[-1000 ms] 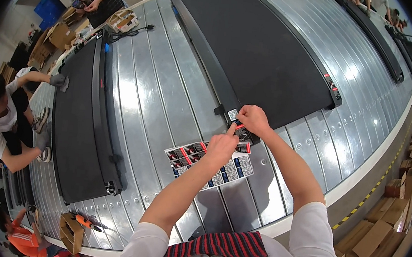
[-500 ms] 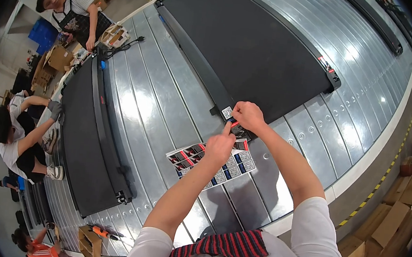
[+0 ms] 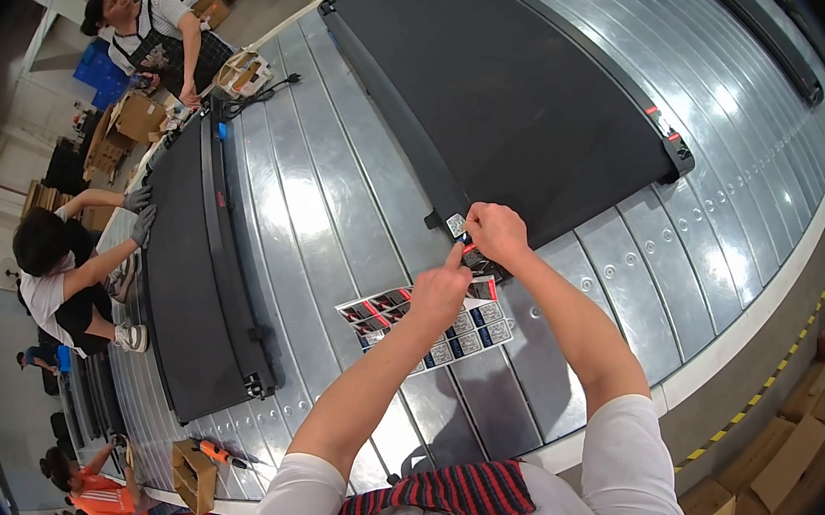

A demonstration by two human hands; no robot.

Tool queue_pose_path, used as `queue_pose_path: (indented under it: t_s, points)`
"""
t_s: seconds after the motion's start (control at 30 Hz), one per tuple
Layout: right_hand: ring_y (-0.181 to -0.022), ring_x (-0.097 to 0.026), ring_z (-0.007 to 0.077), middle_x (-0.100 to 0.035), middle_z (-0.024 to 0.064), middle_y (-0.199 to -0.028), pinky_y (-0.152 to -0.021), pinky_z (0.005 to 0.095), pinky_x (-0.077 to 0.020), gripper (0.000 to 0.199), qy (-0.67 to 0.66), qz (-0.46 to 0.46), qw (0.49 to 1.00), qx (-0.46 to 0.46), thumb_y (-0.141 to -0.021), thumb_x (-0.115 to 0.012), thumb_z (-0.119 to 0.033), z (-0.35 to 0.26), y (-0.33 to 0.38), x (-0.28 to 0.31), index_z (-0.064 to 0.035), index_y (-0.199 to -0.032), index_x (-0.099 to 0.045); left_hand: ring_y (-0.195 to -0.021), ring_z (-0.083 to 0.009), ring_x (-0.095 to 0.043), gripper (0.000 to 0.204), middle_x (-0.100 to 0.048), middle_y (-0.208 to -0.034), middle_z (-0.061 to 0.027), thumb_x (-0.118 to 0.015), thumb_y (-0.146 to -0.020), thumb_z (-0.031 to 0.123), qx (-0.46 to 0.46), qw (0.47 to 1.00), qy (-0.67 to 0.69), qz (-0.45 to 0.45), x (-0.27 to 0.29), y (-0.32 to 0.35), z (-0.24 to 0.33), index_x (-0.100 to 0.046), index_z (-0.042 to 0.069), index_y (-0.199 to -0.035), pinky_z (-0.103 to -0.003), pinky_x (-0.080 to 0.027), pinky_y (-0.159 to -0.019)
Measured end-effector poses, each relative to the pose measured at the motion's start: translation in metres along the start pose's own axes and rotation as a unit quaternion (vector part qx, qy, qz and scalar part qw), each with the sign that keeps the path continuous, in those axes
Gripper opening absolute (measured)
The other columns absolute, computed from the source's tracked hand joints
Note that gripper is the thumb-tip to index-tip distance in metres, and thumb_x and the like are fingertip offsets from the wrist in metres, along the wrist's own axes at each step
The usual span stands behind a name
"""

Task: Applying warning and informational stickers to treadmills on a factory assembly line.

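Note:
A small sticker (image 3: 455,225) with a square black-and-white code lies at the near end of a long black rail, which borders a wide black fabric panel (image 3: 510,97). My right hand (image 3: 497,234) is closed, its thumb and fingertips pinched at the sticker's right edge. From below, my left hand (image 3: 441,289) reaches the sticker's lower end with the index fingertip, its other fingers curled in. Beneath the left hand lies a sticker sheet (image 3: 464,343) printed in red, black, white and blue, partly hidden by that hand and forearm.
A second black panel (image 3: 193,285) lies to the left on the ribbed metal table (image 3: 323,248). Near the table's lower left are an orange-and-black tool (image 3: 221,453) and a cardboard box (image 3: 193,476). Co-workers stand or sit along the left side. Cardboard boxes (image 3: 773,466) are stacked at right.
My hands stay at the sticker with hardly any movement. The view has shifted slightly. The gloved co-worker at left has brought both hands onto the second panel's edge.

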State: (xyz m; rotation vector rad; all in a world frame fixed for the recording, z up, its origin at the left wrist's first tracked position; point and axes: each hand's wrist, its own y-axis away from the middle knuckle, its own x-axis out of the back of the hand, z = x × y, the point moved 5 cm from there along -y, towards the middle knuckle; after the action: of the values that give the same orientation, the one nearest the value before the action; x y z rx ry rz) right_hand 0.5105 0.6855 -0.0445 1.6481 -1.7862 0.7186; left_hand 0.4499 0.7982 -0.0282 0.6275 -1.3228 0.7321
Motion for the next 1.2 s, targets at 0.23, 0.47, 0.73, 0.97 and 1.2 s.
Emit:
queue_pose_path:
  t_s: [0.23, 0.47, 0.73, 0.97, 1.2]
  points:
    - [-0.067, -0.06, 0.0276, -0.061, 0.0102, -0.066, -0.059, 0.0384, -0.047, 0.013, -0.053, -0.009, 0.999, -0.006, -0.071, -0.059, -0.02, 0.006, 0.0, -0.001, -0.0068, -0.071, -0.061, -0.073, -0.0289, -0.062, 0.009, -0.042, -0.125, -0.0188, -0.051, -0.069, 0.003, 0.031, 0.996, -0.031, -0.079, 0.0, -0.005, 0.003, -0.058, 0.0, -0.075, -0.037, -0.051, -0.062]
    - [-0.067, -0.06, 0.0301, -0.061, 0.0126, -0.068, -0.06, 0.0394, -0.0478, 0.011, -0.014, 0.005, 1.0, -0.013, -0.07, -0.056, -0.017, 0.0, 0.002, 0.001, -0.0067, -0.07, -0.061, -0.076, -0.0283, -0.062, 0.011, -0.042, -0.126, -0.0175, -0.051, -0.071, 0.004, 0.041, 0.994, -0.04, -0.097, 0.003, -0.006, 0.006, -0.059, 0.001, -0.078, -0.037, -0.051, -0.063]
    - [-0.07, -0.06, 0.028, -0.061, 0.0132, -0.07, -0.063, 0.0395, -0.0472, 0.013, 0.122, -0.029, 0.991, 0.054, -0.067, -0.059, -0.014, -0.02, 0.007, 0.0, -0.0029, -0.073, -0.058, -0.073, -0.0276, -0.062, 0.011, -0.041, -0.126, -0.0172, -0.053, -0.07, 0.007, 0.038, 0.994, -0.029, -0.094, -0.003, -0.004, 0.002, -0.059, 0.003, -0.078, -0.038, -0.051, -0.063]
    - [-0.088, -0.054, 0.0264, -0.058, 0.0163, -0.082, -0.086, 0.0358, -0.0376, 0.016, 0.202, 0.121, 0.908, 0.347, -0.068, -0.053, -0.01, -0.035, 0.061, -0.014, 0.0014, -0.079, -0.056, -0.074, -0.0317, -0.058, 0.006, -0.057, -0.092, -0.0123, -0.054, -0.072, 0.013, -0.013, 0.986, 0.096, -0.134, -0.003, 0.06, -0.014, -0.057, 0.009, -0.076, -0.041, -0.046, -0.061]
    - [-0.097, -0.053, 0.0316, -0.056, 0.022, -0.098, -0.095, 0.0409, -0.0332, 0.027, 0.305, 0.153, 0.896, 0.284, -0.07, -0.05, -0.008, -0.039, 0.04, -0.032, 0.0071, -0.092, -0.054, -0.069, -0.023, -0.062, 0.026, -0.062, -0.075, -0.0084, -0.055, -0.068, 0.002, 0.016, 0.948, 0.285, -0.144, 0.036, 0.161, 0.024, -0.06, 0.011, -0.092, -0.032, -0.048, -0.059]
